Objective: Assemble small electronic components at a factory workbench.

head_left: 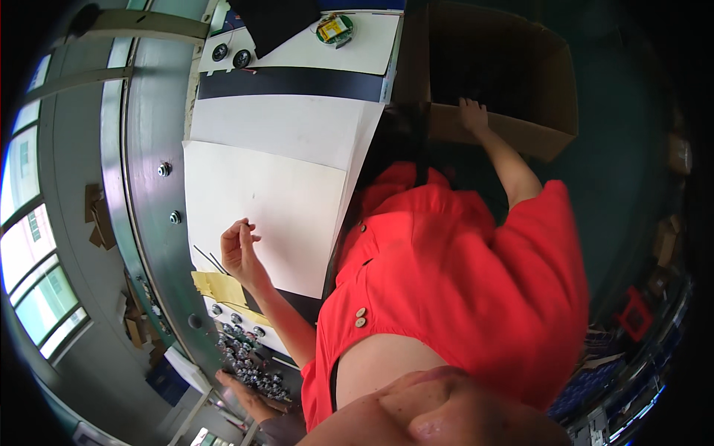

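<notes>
My left hand [240, 255] is raised over the large white sheets [264, 201] on the bench, thumb and fingertips pinched together. A tiny dark thing seems to show at the fingertips, too small to name. Off to the right, my right hand [474, 117] is on the near rim of a big open cardboard box [513, 137], its fingers bent over the edge. The inside of that box is dark, and its contents cannot be made out.
Two black round parts [230, 56] and a green round circuit board [335, 30] lie at the bench's far end. Small metal parts [169, 193] stand along the left strip. Yellow paper [219, 288], a heap of shiny parts [253, 364] and another person's hand [245, 394] are lower left.
</notes>
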### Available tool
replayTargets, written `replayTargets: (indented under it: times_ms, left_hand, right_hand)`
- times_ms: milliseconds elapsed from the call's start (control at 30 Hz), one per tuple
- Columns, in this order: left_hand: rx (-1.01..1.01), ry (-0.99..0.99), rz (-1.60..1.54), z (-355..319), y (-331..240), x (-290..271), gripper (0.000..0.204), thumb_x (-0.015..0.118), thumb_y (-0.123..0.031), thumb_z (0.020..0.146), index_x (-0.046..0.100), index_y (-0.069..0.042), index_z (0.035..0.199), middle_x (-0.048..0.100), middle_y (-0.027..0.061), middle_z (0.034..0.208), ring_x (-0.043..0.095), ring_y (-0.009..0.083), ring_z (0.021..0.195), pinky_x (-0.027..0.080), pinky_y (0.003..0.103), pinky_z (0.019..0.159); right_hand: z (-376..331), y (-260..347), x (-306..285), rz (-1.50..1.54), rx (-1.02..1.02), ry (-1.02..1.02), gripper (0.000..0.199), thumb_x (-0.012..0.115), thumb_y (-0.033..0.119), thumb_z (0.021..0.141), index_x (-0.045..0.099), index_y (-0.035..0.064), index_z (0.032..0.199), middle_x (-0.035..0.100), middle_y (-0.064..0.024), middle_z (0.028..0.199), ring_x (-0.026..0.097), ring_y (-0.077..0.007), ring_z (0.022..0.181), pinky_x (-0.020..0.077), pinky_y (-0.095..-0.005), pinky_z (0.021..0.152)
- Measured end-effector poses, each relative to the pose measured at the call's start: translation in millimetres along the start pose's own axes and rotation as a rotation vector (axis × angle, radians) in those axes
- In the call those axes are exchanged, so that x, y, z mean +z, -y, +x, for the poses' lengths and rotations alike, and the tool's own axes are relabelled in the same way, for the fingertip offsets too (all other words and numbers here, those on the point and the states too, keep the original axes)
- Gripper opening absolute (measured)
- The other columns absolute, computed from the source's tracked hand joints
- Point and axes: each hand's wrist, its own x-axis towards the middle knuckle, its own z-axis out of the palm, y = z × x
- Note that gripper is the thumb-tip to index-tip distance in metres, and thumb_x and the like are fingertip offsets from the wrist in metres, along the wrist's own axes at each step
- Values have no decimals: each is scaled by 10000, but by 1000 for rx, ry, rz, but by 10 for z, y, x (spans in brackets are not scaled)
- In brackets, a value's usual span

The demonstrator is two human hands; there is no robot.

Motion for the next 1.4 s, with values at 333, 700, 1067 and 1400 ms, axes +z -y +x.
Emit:
replayTargets:
  times_ms: [333,700,1067,1400]
  left_hand:
    - [-86,-56,22,437,-41,902,97,630,-106,1013,649,-12,1026,701,98,1014,632,92,775,472,175,614]
    - [49,-105,84,502,-5,1116,70,616,-98,1030,639,-43,994,707,55,948,517,12,647,341,138,531]
    - [33,-119,144,519,10,1076,78,620,-116,1031,642,-50,994,708,45,941,516,12,650,338,130,547]
    - [-22,-149,2,511,92,976,48,626,-62,1012,651,-38,1045,697,43,938,568,48,692,411,152,586]
  right_hand:
    - [38,31,-32,17,-179,161,158,605,124,868,759,92,877,749,-166,975,740,-325,932,597,-473,741]
    - [-490,983,16,164,-238,341,121,640,132,853,753,103,820,743,-140,844,743,-309,843,580,-449,667]
    - [-460,1003,183,192,-163,381,153,624,167,868,739,71,901,739,-185,985,727,-341,939,585,-460,778]
    - [-195,804,264,579,-225,608,460,615,453,924,725,44,1103,717,-221,1113,678,-396,1087,544,-513,900]
